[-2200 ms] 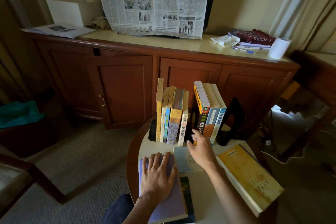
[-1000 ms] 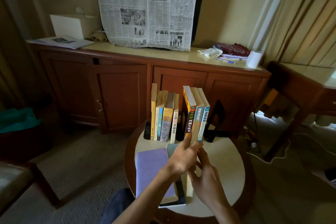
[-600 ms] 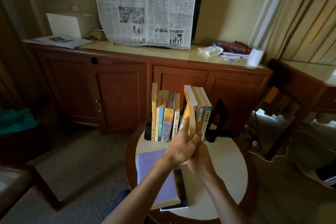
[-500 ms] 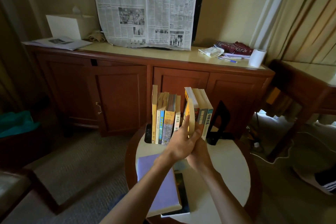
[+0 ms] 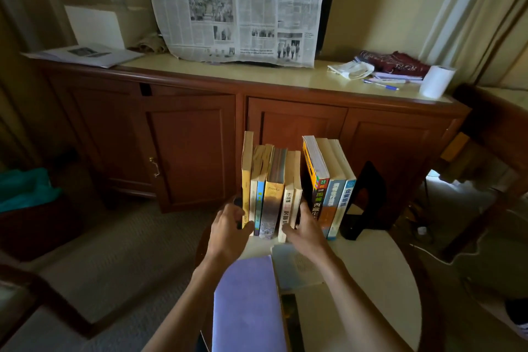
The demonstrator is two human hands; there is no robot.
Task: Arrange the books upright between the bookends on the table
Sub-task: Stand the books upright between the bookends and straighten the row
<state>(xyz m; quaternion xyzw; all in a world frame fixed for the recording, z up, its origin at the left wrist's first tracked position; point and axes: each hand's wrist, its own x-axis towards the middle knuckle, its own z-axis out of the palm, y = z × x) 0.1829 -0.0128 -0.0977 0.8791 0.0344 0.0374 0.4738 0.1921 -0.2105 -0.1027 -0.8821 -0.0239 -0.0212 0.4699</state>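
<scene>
Both hands have left the thin yellow book, which now stands upright at the right end of the left group of books (image 5: 270, 194). Left hand (image 5: 228, 227) curls its fingers around that group's left end, right hand (image 5: 304, 227) around its right end. Three more books (image 5: 328, 188) lean beside the right bookend (image 5: 361, 203). A purple book (image 5: 245, 303) lies flat on the table (image 5: 371, 274).

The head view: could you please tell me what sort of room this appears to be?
Probably a hotel room or a sitting room: a long wooden sideboard along the wall, full-length curtains and a small round table on carpet.
</scene>
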